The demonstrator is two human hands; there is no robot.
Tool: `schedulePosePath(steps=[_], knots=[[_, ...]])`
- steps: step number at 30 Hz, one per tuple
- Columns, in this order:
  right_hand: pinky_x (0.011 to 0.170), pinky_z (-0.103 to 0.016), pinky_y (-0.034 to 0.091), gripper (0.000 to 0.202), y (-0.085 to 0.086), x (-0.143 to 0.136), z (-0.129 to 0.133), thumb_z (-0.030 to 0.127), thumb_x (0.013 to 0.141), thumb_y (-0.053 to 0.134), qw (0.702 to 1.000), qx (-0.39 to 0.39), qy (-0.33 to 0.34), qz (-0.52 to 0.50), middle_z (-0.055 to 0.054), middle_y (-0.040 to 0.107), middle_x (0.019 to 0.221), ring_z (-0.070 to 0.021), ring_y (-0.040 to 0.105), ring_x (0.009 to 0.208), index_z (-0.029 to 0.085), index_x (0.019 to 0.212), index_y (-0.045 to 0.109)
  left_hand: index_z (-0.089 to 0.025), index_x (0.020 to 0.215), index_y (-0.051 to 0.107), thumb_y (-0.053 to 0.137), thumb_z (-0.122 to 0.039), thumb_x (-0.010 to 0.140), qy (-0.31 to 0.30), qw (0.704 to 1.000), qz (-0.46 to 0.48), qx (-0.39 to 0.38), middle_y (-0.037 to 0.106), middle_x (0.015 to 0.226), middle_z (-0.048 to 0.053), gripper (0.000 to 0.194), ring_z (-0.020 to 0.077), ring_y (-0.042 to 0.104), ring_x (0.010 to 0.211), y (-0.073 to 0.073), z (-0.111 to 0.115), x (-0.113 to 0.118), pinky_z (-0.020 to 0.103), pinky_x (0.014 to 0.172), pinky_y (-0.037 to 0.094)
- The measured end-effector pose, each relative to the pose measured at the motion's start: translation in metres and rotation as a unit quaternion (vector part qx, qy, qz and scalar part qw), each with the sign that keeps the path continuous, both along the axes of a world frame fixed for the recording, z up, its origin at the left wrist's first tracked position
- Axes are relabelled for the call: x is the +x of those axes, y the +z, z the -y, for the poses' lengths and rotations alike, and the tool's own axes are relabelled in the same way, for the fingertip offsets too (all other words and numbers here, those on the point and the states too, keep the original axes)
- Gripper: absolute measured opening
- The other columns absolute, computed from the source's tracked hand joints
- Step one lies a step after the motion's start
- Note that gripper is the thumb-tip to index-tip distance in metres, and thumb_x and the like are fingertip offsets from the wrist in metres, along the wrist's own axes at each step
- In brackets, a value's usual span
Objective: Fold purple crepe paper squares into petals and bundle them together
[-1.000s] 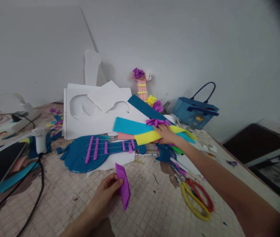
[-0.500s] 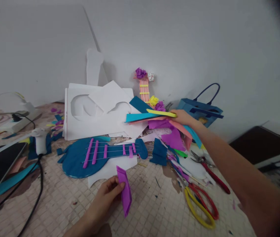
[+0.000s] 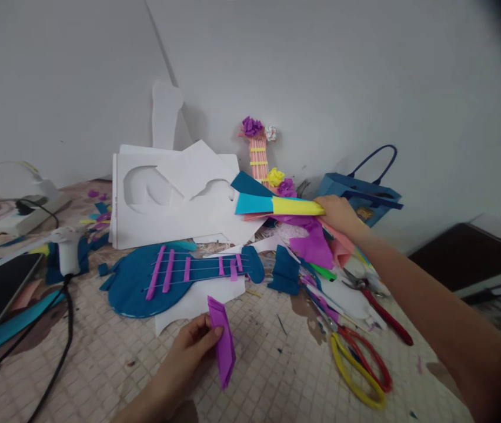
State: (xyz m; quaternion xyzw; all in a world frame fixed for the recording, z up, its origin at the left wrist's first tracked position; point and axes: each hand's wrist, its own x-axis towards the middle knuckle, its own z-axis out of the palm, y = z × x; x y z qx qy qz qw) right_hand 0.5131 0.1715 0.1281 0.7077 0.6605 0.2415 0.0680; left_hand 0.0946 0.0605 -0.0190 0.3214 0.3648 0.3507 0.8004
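My left hand [image 3: 197,343] pinches a folded purple paper strip [image 3: 222,346] upright over the near part of the tiled-pattern table. At the back right, my right hand [image 3: 336,210] is closed on a bundle of coloured paper [image 3: 277,204], with yellow on top, light blue and pink below it. Its fingers are partly hidden by the bundle. Crumpled purple paper [image 3: 314,244] lies beneath that hand. Between the hands and the wall rests a blue paper guitar [image 3: 149,288] with purple strips and thin strings, its neck pointing right.
Scissors [image 3: 358,364] with yellow and red handles and red-handled pliers [image 3: 385,311] lie at right. White cut-out boards [image 3: 144,226] lean at the back. A glue gun [image 3: 67,252], its cable, a phone [image 3: 1,299] and a power strip [image 3: 30,214] are left. A blue bag [image 3: 356,191] stands back right.
My right hand has shifted slightly right with the paper bundle, and the yellow sheet now shows broader on top. My left hand keeps the purple strip in nearly the same place.
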Motion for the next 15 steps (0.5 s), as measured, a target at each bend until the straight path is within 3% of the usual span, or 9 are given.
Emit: schedulePosePath(steps=[6, 8, 11, 15], knots=[[0.087, -0.046, 0.05, 0.037, -0.063, -0.018, 0.026, 0.034, 0.09, 0.056, 0.996, -0.08, 0.033, 0.023, -0.01, 0.055, 0.124, -0.0235, 0.058, 0.106, 0.017, 0.123, 0.052, -0.013, 0.075, 0.063, 0.082, -0.036, 0.064, -0.007, 1.0, -0.005, 0.0, 0.054, 0.072, 0.0, 0.032, 0.0089, 0.046, 0.064, -0.002, 0.0, -0.002, 0.019, 0.06, 0.039], [0.086, -0.045, 0.05, 0.037, -0.075, -0.018, 0.031, 0.034, 0.09, 0.056, 0.994, -0.103, 0.032, 0.021, -0.01, 0.055, 0.124, -0.0232, 0.058, 0.105, 0.017, 0.123, 0.052, -0.014, 0.075, 0.063, 0.082, -0.035, 0.063, -0.007, 1.0, -0.006, 0.001, 0.055, 0.072, 0.0, 0.031, 0.0089, 0.047, 0.065, -0.003, 0.0, -0.002, 0.02, 0.061, 0.04], [0.083, -0.043, 0.052, 0.035, -0.073, -0.009, 0.028, 0.034, 0.09, 0.056, 0.991, -0.13, 0.036, 0.011, -0.009, 0.057, 0.121, -0.0217, 0.059, 0.101, 0.017, 0.121, 0.053, -0.014, 0.076, 0.064, 0.082, -0.035, 0.064, -0.003, 1.0, -0.012, -0.003, 0.055, 0.073, 0.0, 0.031, 0.0094, 0.048, 0.067, -0.004, 0.0, -0.002, 0.02, 0.062, 0.041], [0.083, -0.041, 0.052, 0.032, -0.043, 0.007, 0.012, 0.033, 0.091, 0.055, 0.99, -0.136, 0.036, 0.0, -0.009, 0.057, 0.12, -0.0202, 0.06, 0.099, 0.018, 0.119, 0.055, -0.014, 0.075, 0.063, 0.083, -0.035, 0.062, -0.002, 1.0, -0.005, -0.009, 0.054, 0.071, -0.001, 0.032, 0.0085, 0.047, 0.064, -0.002, 0.001, -0.002, 0.019, 0.06, 0.04]])
